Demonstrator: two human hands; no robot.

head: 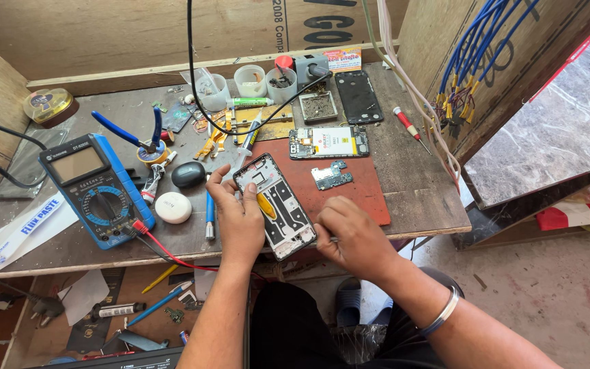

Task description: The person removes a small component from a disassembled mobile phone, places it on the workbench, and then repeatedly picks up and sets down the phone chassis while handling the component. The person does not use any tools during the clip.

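Red mat on the table (418, 184) carries an opened phone frame (276, 205), steadied by the left hand (237, 219); right hand (353, 236) grasps a thin tool at its lower edge. Circuit board (331, 175) already lies out; nothing reassembled.

A blue multimeter (97, 188), blue-handled pliers (131, 133), a red-handled screwdriver (410, 128) and three plastic cups (250, 80) lie around

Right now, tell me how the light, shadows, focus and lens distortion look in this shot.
Head view: bright, even daylight; the left hand and right hand cast only soft shadows on the opened phone frame. Bench centre is sharp; no motion blur. Mild glare on the multimeter screen. Wide lens bows the table edge and stretches the corners.
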